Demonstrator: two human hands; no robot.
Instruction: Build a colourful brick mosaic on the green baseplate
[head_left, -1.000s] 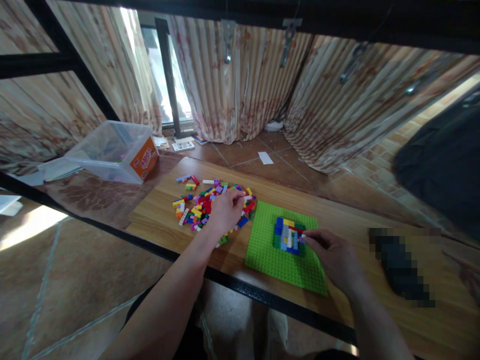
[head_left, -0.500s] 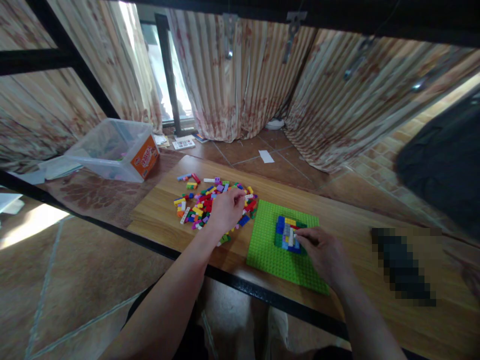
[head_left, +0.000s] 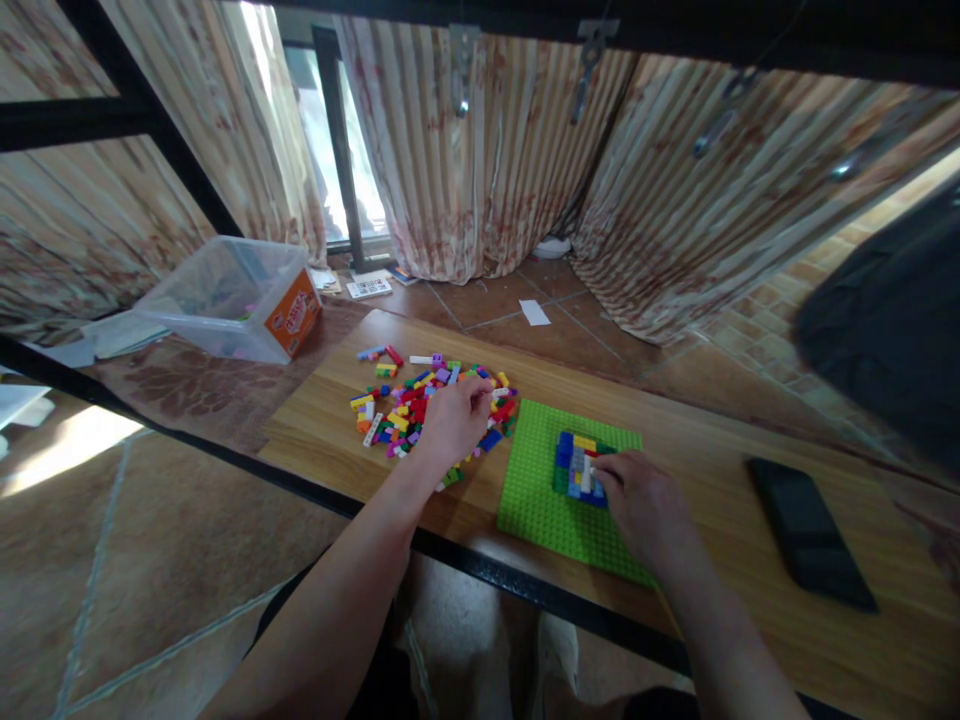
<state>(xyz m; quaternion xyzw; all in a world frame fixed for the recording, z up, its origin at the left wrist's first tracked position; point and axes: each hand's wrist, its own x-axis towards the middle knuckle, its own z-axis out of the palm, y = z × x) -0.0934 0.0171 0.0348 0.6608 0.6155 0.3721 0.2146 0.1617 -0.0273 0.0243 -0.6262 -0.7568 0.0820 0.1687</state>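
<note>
Over a loose pile of coloured building bricks (head_left: 409, 410), my left hand (head_left: 456, 415) has its thumb and fingers pinched together. What it holds, if anything, is hidden at the fingertips, close to a white brick. My right hand (head_left: 645, 500) pinches a small pale building brick at the top of a low block of bricks (head_left: 571, 480), touching it from the right. That block has blue, green, yellow, red, grey and white pieces, and part of it is hidden by the fingers. It sits on a green studded baseplate (head_left: 536, 510).
A black phone (head_left: 810, 535) lies on the wooden table (head_left: 712, 440) to the right. Beyond the table's left end stands a clear plastic box (head_left: 202, 300) with an orange label. A dark frame bar (head_left: 487, 570) runs along the near edge. Curtains (head_left: 510, 160) hang behind.
The view has shifted very slightly. Both hands stay in nearly the same places, left over the pile and right at the block of bricks.
</note>
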